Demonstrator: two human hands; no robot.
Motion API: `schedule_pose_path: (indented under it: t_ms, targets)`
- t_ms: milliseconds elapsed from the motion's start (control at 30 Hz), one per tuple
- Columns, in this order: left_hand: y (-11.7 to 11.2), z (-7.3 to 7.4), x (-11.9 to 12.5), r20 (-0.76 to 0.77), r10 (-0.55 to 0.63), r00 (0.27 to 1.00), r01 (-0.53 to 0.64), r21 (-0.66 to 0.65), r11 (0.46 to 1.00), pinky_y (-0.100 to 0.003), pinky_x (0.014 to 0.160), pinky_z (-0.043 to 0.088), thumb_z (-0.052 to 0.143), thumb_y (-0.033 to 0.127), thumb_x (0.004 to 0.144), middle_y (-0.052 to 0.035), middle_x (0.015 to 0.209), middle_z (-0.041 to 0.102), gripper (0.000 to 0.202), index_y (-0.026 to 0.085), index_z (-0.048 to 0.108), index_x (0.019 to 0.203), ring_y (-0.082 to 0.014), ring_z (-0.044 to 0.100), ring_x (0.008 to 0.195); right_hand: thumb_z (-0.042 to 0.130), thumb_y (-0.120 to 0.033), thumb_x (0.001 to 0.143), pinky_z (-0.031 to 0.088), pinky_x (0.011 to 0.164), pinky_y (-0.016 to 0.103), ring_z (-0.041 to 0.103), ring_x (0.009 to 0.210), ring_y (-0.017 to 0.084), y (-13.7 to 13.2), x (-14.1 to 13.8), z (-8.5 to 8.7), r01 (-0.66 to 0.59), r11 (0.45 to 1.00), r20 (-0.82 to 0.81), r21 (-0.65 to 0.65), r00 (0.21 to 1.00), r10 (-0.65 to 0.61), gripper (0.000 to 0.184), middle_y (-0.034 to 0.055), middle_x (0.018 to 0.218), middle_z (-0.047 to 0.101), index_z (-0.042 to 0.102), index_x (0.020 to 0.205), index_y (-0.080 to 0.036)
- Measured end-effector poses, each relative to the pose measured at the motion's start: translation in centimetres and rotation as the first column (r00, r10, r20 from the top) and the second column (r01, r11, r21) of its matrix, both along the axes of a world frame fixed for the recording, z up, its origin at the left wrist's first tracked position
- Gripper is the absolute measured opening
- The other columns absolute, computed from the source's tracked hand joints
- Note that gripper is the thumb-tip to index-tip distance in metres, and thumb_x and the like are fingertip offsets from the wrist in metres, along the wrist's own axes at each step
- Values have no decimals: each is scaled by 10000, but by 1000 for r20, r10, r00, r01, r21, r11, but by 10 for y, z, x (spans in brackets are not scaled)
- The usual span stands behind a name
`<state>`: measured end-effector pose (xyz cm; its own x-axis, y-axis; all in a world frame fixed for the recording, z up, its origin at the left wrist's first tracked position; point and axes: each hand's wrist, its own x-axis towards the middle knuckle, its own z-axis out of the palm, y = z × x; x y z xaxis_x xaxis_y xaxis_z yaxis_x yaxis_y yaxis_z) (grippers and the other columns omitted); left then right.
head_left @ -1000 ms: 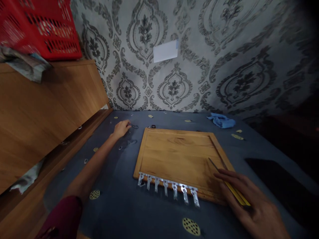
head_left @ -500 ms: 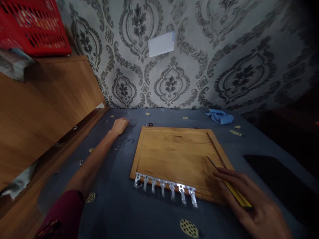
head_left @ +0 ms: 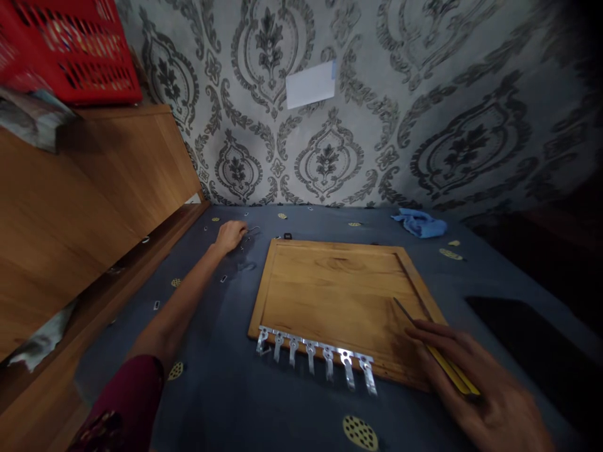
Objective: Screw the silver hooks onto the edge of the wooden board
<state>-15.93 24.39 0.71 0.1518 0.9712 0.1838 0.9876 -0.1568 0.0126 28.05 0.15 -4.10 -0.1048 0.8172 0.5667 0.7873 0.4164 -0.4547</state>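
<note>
My right hand [head_left: 485, 383] is closed around a screwdriver [head_left: 452, 371] with a yellow and black handle. Its thin metal shaft slants up to the left over the right side of a framed wooden board [head_left: 330, 282]. Along the board's near edge lies a row of shiny metal hooks [head_left: 311, 355] joined by a strip. Beyond the board's far left corner, my left hand [head_left: 230, 236] rests on the cloth with fingers closed together. By those fingertips is a thin, curved, wire-like thing [head_left: 254, 229]; what the fingers hold is unclear.
A blue cloth [head_left: 421, 223] lies crumpled at the back right, and a dark flat object [head_left: 522, 345] to the right. A small black piece [head_left: 287, 236] sits behind the board. At the left stands a wooden cabinet [head_left: 117, 188] with a red basket [head_left: 89, 56] on top.
The view has shifted slightly, so everything sits a little further right. My left hand's fingers stay low by the wire-like thing. My right hand keeps its hold on the screwdriver.
</note>
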Motion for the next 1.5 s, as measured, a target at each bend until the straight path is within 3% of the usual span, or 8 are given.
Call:
schedule_pose_path:
  t_ms: [267, 600, 800, 933, 1067, 1233, 1333, 1500]
  targets:
    - [-10, -5, -6, 135, 47, 990, -46, -14, 999, -449, 902, 556, 607, 352, 962, -102, 1263, 608, 341, 175, 584, 1252, -235, 635, 1074, 485, -501, 935, 614, 849, 418, 720, 1024, 277, -3, -5, 11, -18, 998, -30, -57, 999, 17, 300, 58, 1140, 706, 683, 1024, -295]
    - [-106, -24, -11, 337, -64, 939, 90, -61, 994, -381, 804, 572, 606, 373, 963, -63, 1062, 668, 272, 142, 632, 1106, -184, 665, 905, 509, -403, 942, 575, 891, 401, 697, 1030, 260, -5, -13, 18, -61, 995, -63, -75, 996, 57, 231, 66, 1108, 692, 646, 1078, -275]
    - [-120, -26, -5, 509, -58, 859, 50, 30, 998, -325, 772, 515, 623, 323, 871, -5, 790, 666, 150, 187, 629, 808, -175, 629, 783, 587, -349, 893, 522, 964, 446, 667, 1065, 268, -8, -18, 28, -109, 983, -254, -150, 965, 68, 192, 107, 1094, 683, 701, 974, -218]
    - [-132, -14, 5, 653, -85, 753, 44, 79, 996, -292, 681, 499, 598, 373, 791, 0, 752, 670, 165, 209, 583, 802, -187, 645, 745, 591, -388, 903, 516, 953, 422, 673, 1029, 245, -10, -16, 35, -64, 984, -342, -164, 940, 4, 200, 80, 1034, 711, 705, 952, -231]
    - [-151, 3, 30, 747, -122, 654, 99, 75, 992, -278, 643, 510, 634, 442, 756, 0, 756, 695, 253, 209, 579, 835, -187, 673, 723, 601, -457, 907, 563, 809, 373, 700, 864, 216, -12, -12, 38, 13, 988, -488, -156, 868, -88, 278, 68, 942, 731, 689, 1012, -216]
    - [-177, 19, 91, 813, -163, 559, 248, 24, 968, -266, 628, 508, 655, 432, 780, -19, 769, 712, 261, 193, 649, 888, -171, 658, 693, 638, -449, 888, 565, 642, 304, 701, 687, 174, -11, -10, 37, 6, 984, -599, -179, 793, -114, 292, 46, 832, 734, 673, 1044, -204]
    - [-192, 26, 131, 841, -194, 505, 385, -19, 923, -296, 706, 542, 653, 406, 793, -30, 787, 722, 241, 182, 664, 881, -180, 673, 731, 641, -440, 884, 571, 684, 318, 712, 722, 179, -10, -9, 36, -33, 982, -592, -187, 801, -86, 289, 46, 860, 735, 681, 1041, -200]
    - [-208, 33, 171, 855, -220, 469, 553, -90, 829, -306, 783, 563, 602, 337, 853, -52, 865, 737, 189, 169, 670, 906, -183, 707, 828, 633, -381, 877, 518, 944, 386, 680, 1040, 228, -5, -5, 34, -160, 970, -469, -184, 882, 57, 208, 68, 1038, 727, 715, 946, -202]
